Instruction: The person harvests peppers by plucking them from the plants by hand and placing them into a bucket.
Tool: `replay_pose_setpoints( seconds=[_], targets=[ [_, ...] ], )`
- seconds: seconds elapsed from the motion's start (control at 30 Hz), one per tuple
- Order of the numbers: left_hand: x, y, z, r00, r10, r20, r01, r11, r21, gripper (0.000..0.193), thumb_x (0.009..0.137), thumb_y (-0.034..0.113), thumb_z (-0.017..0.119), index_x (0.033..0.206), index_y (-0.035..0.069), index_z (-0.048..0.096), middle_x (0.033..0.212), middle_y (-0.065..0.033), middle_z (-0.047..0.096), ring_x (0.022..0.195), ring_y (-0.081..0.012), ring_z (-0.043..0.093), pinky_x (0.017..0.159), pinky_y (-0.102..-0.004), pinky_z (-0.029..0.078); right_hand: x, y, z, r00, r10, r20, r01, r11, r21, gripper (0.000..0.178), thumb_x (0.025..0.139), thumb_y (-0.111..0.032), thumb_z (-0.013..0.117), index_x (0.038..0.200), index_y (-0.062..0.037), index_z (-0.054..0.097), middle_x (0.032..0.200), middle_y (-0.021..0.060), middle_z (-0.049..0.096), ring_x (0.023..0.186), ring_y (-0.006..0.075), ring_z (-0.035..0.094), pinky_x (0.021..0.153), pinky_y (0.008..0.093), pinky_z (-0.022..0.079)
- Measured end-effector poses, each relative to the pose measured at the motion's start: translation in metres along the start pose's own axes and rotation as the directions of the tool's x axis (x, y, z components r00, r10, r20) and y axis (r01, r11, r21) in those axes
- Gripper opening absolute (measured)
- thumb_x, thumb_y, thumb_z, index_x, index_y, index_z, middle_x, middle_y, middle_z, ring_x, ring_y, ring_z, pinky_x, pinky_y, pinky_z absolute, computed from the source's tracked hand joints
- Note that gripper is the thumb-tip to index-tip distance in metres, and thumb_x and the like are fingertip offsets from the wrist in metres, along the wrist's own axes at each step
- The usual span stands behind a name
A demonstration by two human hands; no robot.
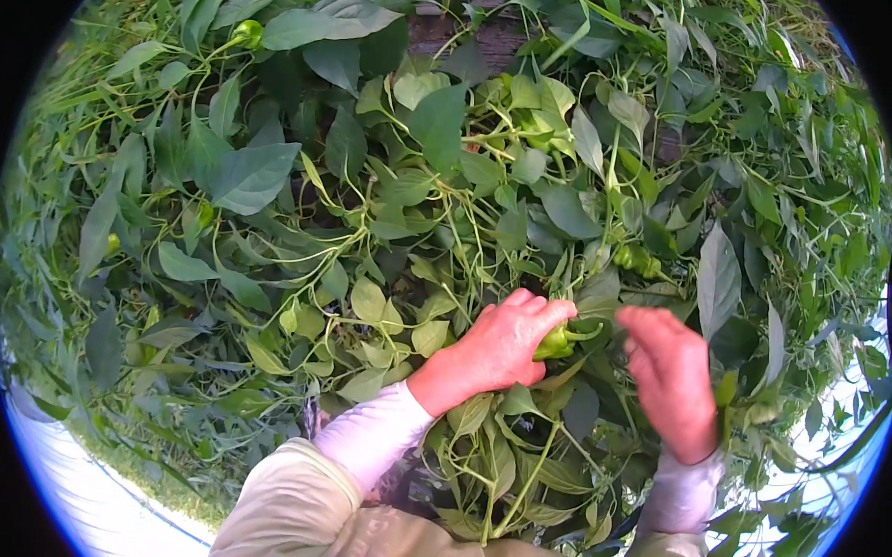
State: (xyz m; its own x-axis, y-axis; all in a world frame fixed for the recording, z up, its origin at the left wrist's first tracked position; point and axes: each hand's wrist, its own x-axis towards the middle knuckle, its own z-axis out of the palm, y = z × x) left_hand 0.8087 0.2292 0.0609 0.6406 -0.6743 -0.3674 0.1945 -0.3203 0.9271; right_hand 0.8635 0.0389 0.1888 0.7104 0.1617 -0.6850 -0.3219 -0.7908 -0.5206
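Observation:
A small green pepper [559, 343] with a curved stem sits between the thumb and fingers of my left hand [493, 349], which is closed on it. To the right, my right hand [670, 380] hovers over the leaves, its fingers half curled and slightly blurred, a gap between fingertips and thumb. I see nothing in it. The pepper's stem points toward this hand, and the two are apart. Another wrinkled green pepper [638, 261] hangs among leaves just beyond my right hand.
Dense pepper foliage [258, 179] surrounds both hands. A small green pepper [248, 34] shows at the far left, and pale green peppers [545, 130] cluster farther back. Dark boards [464, 34] show through at the top. White sheeting [95, 492] lies at the lower left.

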Motion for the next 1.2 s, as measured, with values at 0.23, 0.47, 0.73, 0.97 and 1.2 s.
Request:
replay_pose_setpoints(
  seconds=[0.23,0.47,0.73,0.97,1.2],
  targets=[
    [-0.006,-0.003,0.006,0.999,-0.025,0.033,0.022,0.996,0.081,0.076,0.057,0.011,0.082,0.123,0.004,0.043,0.11,-0.0107,0.056,0.105,-0.0322,0.051,0.078,-0.0467,0.051,0.068,0.023,-0.048,0.893,0.31,-0.326,-0.081,0.824,0.56,0.025,0.094,-0.01,0.052,0.115,-0.0031,0.061,0.105,0.0059,0.066,0.095,0.0136,0.064,0.082,0.0238,0.047],
    [-0.007,-0.003,0.008,0.994,-0.078,0.081,0.069,0.992,0.106,0.083,0.061,0.014,0.082,0.131,0.004,0.04,0.117,-0.0102,0.054,0.111,-0.032,0.049,0.085,-0.0445,0.049,0.197,-0.014,-0.009,0.999,0.039,-0.027,-0.017,0.815,0.579,0.025,0.091,-0.012,0.051,0.11,-0.0027,0.063,0.102,0.0087,0.067,0.098,0.0179,0.065,0.083,0.0271,0.048],
    [-0.007,-0.006,0.01,0.991,-0.11,0.083,0.105,0.993,0.055,0.079,0.058,0.012,0.082,0.126,0.006,0.042,0.116,-0.0081,0.055,0.109,-0.0289,0.049,0.082,-0.0459,0.05,0.273,0.041,0.051,0.923,0.37,0.103,-0.319,0.888,-0.331,0.057,0.073,-0.032,0.072,0.115,0.003,0.058,0.106,0.0184,0.066,0.087,0.0279,0.067,0.078,0.0348,0.052],
    [-0.006,-0.007,0.01,0.983,-0.141,0.116,0.136,0.989,0.05,0.077,0.058,0.013,0.082,0.125,0.007,0.043,0.114,-0.0086,0.056,0.108,-0.0293,0.05,0.081,-0.0468,0.05,0.279,0.043,0.054,0.915,0.384,0.12,-0.298,0.848,-0.439,0.047,0.07,-0.035,0.073,0.094,0.0054,0.066,0.093,0.0188,0.067,0.081,0.027,0.067,0.073,0.0353,0.052],
    [-0.008,-0.007,0.01,0.989,-0.105,0.103,0.1,0.994,0.046,0.075,0.059,0.012,0.081,0.124,0.007,0.043,0.112,-0.0088,0.057,0.107,-0.0299,0.05,0.081,-0.0468,0.049,0.253,0.07,0.048,0.924,0.372,0.092,-0.38,0.862,0.337,0.049,0.076,-0.022,0.072,0.112,0.0063,0.056,0.104,0.0188,0.062,0.077,0.0216,0.06,0.061,0.0324,0.05]
  ],
)
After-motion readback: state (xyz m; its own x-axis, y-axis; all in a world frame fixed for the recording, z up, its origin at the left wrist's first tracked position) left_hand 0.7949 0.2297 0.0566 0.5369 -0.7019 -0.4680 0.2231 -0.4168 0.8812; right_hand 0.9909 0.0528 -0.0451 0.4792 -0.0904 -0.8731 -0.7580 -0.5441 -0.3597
